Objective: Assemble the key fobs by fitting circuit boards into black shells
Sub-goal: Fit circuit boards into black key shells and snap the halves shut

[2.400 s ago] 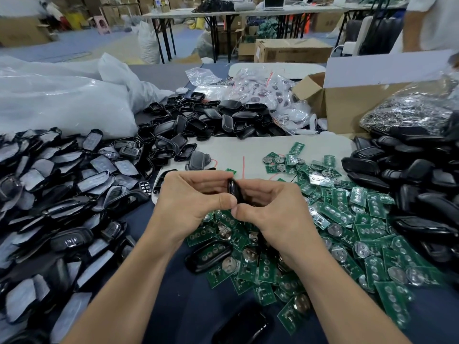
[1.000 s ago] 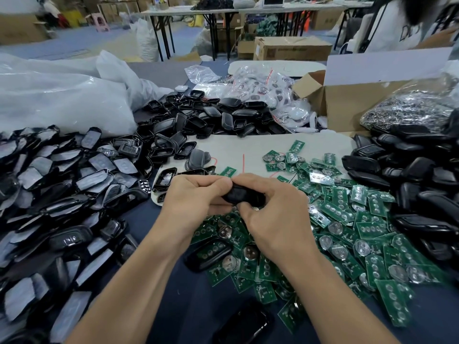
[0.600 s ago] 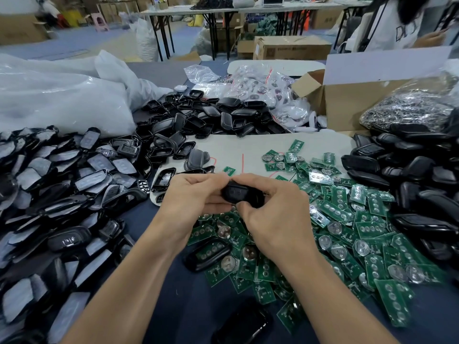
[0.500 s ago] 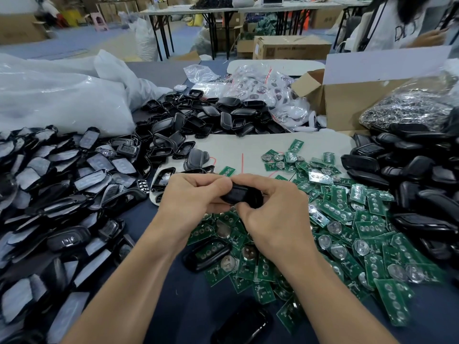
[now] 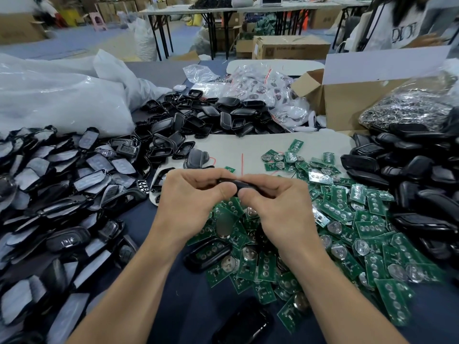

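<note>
Both hands are raised just above the table, meeting at centre. Your left hand (image 5: 193, 197) and right hand (image 5: 280, 207) are together, thumbs tip to tip, fingers curled. Both are clamped on one black shell (image 5: 244, 185). It lies crosswise between the thumbs and forefingers. Most of it is hidden, so you cannot tell whether a board sits inside.

Directly under your hands is a loose heap of green circuit boards (image 5: 347, 232), spreading right and toward you. Many carry round silver coin cells. At the heap's left edge lies an open shell half (image 5: 208, 254) with a green board seated in it, flat on the dark blue table cover (image 5: 193, 306).

To your right is a mound of closed glossy black fobs (image 5: 409, 175). To your left is a wide spread of shell pieces faced with pale film (image 5: 62, 182). Beyond your hands is a pale sheet (image 5: 248, 147) with red marks. Past it is a pile of empty black shell halves (image 5: 211, 117).

The far left holds a big white plastic bag (image 5: 62, 95). Clear bags of small parts (image 5: 263, 88) sit at far centre. An open cardboard box (image 5: 347, 103) stands far right, touching a clear bag of shiny metal pieces (image 5: 409, 105). A dark glossy object (image 5: 246, 324) lies at the near edge between your forearms. It is too blurred to identify. A person in a white top (image 5: 397, 26) is at upper right.
</note>
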